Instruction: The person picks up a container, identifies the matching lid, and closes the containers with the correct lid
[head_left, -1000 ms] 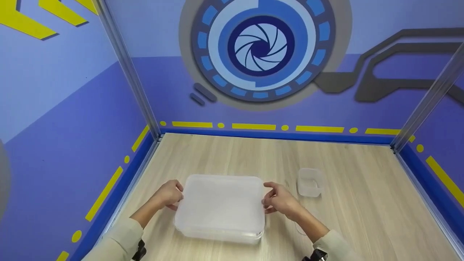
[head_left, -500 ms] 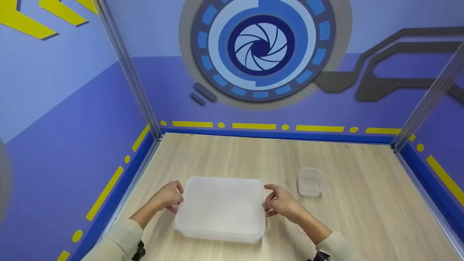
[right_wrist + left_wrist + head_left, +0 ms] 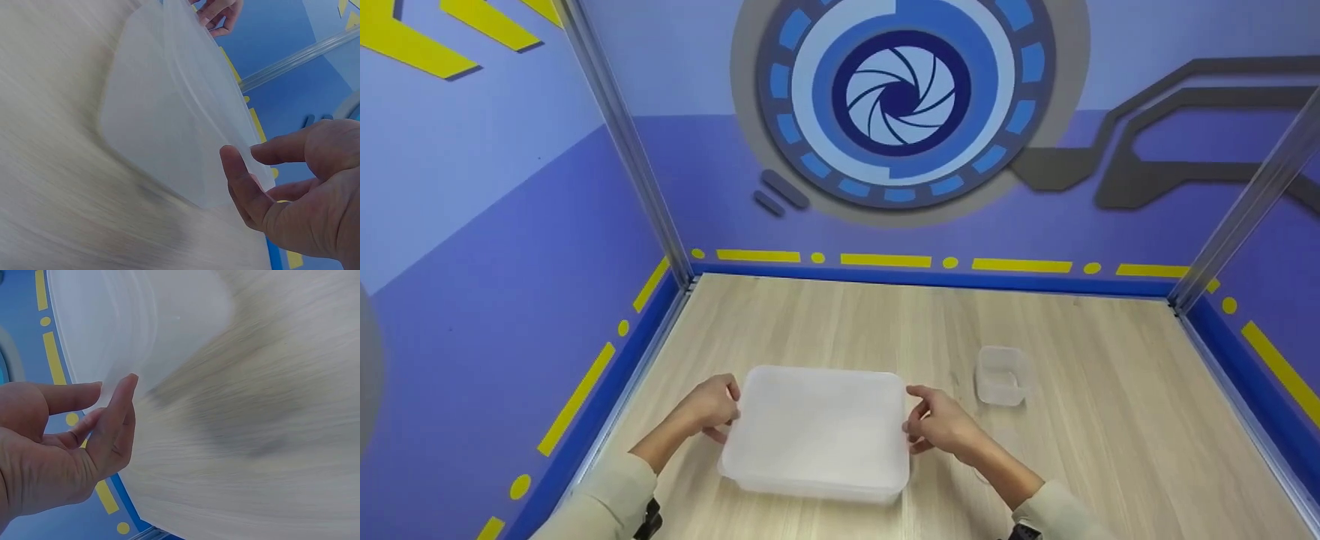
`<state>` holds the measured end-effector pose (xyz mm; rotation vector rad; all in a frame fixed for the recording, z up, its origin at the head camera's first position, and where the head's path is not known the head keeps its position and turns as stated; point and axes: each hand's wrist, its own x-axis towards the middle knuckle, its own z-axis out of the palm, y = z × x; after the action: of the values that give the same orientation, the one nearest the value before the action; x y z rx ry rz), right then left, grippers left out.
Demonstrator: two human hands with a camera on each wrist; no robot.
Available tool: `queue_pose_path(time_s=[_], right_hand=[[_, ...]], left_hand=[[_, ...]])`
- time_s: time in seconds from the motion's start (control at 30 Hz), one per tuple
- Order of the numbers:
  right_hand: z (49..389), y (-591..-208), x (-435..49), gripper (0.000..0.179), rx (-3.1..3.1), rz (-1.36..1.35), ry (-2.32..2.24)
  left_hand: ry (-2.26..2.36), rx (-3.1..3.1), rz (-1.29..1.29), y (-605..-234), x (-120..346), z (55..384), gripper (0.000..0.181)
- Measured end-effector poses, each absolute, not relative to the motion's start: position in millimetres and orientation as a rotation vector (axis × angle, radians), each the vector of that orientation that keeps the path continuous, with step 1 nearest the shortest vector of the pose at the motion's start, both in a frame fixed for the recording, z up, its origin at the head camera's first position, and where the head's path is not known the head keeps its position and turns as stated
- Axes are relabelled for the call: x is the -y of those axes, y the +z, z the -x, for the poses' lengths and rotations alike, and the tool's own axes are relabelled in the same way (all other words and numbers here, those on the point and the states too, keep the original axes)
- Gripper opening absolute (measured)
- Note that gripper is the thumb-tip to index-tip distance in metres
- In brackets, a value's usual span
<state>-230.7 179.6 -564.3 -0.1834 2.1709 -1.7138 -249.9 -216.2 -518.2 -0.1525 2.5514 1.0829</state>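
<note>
On the near part of a wood-grain tabletop (image 3: 1110, 420), left of a small clear tub (image 3: 1001, 388), a person's left hand (image 3: 712, 403) and right hand (image 3: 945, 422) grip a translucent plastic box (image 3: 821, 435) by its opposite short ends, fingers curled at the rim. Even pressure at both sides, with the hands held level, should best keep it from tipping or skewing. Its broad top faces up, and its long axis runs side to side, roughly parallel to the back wall (image 3: 690, 176).

The left arm (image 3: 662, 441) and right arm (image 3: 1006, 471) reach forward, well apart. The left hand (image 3: 714, 405) and right hand (image 3: 945, 425) face each other, thumbs near partly bent fingers, pinching.
</note>
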Motion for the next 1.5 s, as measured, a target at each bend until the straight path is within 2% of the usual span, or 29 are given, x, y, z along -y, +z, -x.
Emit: queue_pose_path(time_s=[0.7,1.5], right_hand=[[231.0,-558.5,-170.7,0.071,-2.297,0.27,-1.539],[233.3,-558.9,-174.9,0.073,-2.278,0.279,-1.519]], left_hand=[[1.288,-2.518,0.172,-527.5,223.4,244.2,0.012],[1.252,-2.531,0.185,-525.1,218.1,249.2,0.011]])
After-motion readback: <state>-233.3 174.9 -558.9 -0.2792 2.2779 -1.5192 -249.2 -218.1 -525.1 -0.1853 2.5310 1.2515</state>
